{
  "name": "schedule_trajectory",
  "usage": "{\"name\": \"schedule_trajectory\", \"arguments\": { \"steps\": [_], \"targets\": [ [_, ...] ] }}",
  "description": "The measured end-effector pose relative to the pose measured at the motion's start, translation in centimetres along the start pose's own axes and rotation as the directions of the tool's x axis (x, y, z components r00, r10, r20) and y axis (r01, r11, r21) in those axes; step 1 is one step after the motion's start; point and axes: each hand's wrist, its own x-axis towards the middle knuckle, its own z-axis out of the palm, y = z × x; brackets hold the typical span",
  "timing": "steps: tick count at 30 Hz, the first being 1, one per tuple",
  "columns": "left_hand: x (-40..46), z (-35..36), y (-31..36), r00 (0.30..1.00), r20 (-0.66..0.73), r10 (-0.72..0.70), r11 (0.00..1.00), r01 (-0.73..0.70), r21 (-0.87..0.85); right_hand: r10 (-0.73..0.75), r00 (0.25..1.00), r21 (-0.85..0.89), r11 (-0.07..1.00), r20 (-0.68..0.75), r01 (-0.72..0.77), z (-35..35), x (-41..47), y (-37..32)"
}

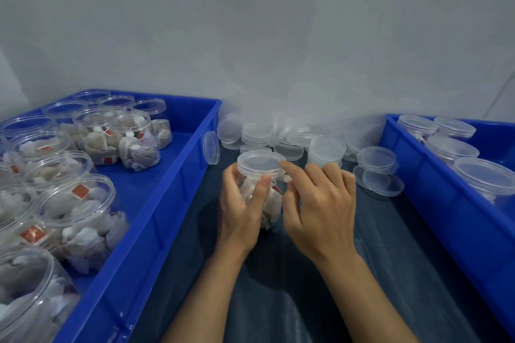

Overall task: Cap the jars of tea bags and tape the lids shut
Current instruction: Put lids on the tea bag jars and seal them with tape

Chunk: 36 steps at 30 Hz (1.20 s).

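At the frame's centre, the left hand has its grip clamped around a tea-bag jar already wearing a clear lid. The right hand touches the lid's rim with one finger, its grip loosely apart, above the bench.

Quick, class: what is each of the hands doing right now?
Left hand: grips the jar.
Right hand: pinches something small at the jar's lid; what, cannot be told.
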Motion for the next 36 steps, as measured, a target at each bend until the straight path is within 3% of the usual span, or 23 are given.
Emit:
{"name": "schedule_trajectory", "arguments": {
  "steps": [8, 14, 28, 36],
  "targets": [
    [-0.3, 0.5, 1.0, 0.995, -0.094, 0.043, 0.989, -0.03, 0.145, 0.034, 0.999, 0.039, 0.999, 0.017, -0.035, -0.9, 0.3, 0.8],
    [-0.5, 0.6, 1.9, 0.994, -0.112, -0.004, 0.991, 0.019, 0.132, 0.062, 0.996, -0.025, 0.998, 0.056, -0.061, -0.9, 0.4, 1.1],
    [-0.5, 0.2, 2.5, 0.991, 0.0, -0.134, 0.99, 0.134, 0.052, 0.145, 0.983, -0.029, 0.989, 0.112, -0.142, -1.2, 0.6, 1.4],
    [-1.0, 0.8, 2.8, 0.999, -0.047, -0.01, 0.974, 0.02, 0.225, 0.231, 0.944, -0.148, 0.969, 0.237, -0.2, -0.9, 0.4, 1.0]
  ]
}}
